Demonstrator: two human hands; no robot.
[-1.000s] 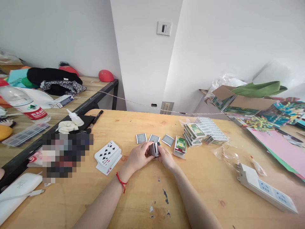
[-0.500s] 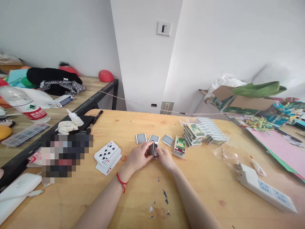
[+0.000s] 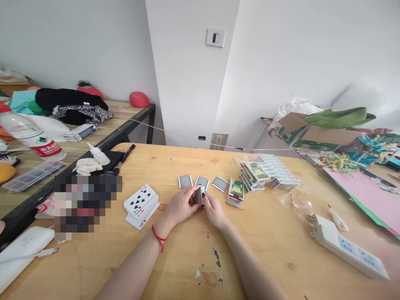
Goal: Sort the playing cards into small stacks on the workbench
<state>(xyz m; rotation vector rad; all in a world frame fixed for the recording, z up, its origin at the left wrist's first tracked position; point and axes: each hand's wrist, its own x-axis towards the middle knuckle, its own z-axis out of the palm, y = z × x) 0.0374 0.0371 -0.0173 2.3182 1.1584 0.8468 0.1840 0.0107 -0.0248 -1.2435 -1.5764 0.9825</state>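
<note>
Between my hands stands a tilted packet of playing cards (image 3: 198,196) with grey patterned backs. My left hand (image 3: 181,204) is closed round it from the left. The fingers of my right hand (image 3: 215,208) pinch its right edge, the thumb by the top corner. Just beyond lie face-down cards: a left one (image 3: 185,181), a middle one (image 3: 202,182) partly behind my fingers, and a right one (image 3: 220,183). To the left, a face-up pile of cards (image 3: 139,203) lies spread, black spades on top. A green card box (image 3: 236,189) stands right of my right hand.
Stacked card boxes (image 3: 254,173) and a wrapped block of boxes (image 3: 278,171) stand behind on the right. A white power strip (image 3: 348,246) and a glue tube (image 3: 338,217) lie at the right. A white squeeze bottle (image 3: 99,155) and a power bank (image 3: 26,250) are at the left.
My right hand has shifted slightly, its thumb now at the packet's right edge. The packet shows more of its patterned back. Cards and boxes on the table stay put.
</note>
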